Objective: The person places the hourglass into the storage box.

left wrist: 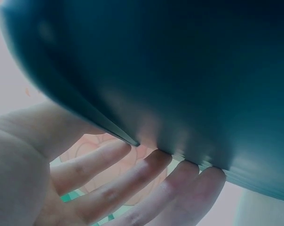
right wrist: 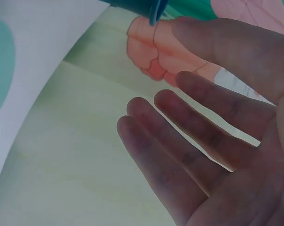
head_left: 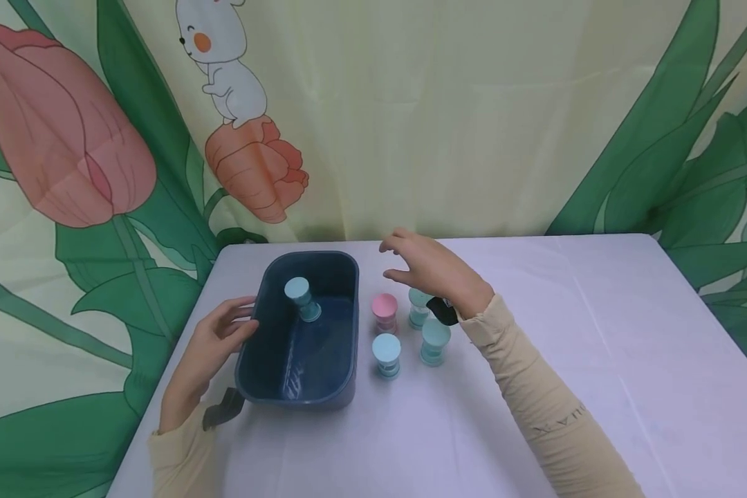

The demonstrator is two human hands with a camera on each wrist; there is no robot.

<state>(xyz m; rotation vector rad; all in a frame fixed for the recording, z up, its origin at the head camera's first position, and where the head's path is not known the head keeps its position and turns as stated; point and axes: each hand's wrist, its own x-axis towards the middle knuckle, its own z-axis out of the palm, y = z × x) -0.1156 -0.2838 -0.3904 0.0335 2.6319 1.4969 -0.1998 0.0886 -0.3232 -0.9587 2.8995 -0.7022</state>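
A dark blue rectangular bin (head_left: pixel 326 395) stands on the table with one light blue hourglass-shaped piece (head_left: pixel 299 288) inside, near its left wall. My left hand (head_left: pixel 214 339) rests against the bin's left side; in the left wrist view its straight fingers (left wrist: pixel 149 172) touch the outer wall, and the thumb tip is hidden behind the rim. My right hand (head_left: pixel 432 266) hovers to the right of the bin with fingers spread and nothing held. Below it stand a pink hourglass-shaped piece (head_left: pixel 384 310) and three light blue ones (head_left: pixel 386 353), one partly hidden by the right wrist.
A white cloth covers the table (head_left: pixel 585 332), which extends to the right. Behind it hangs a curtain (head_left: pixel 442 124) printed with tulips, leaves and a rabbit on a carrot. Dark straps (head_left: pixel 443 311) circle both wrists.
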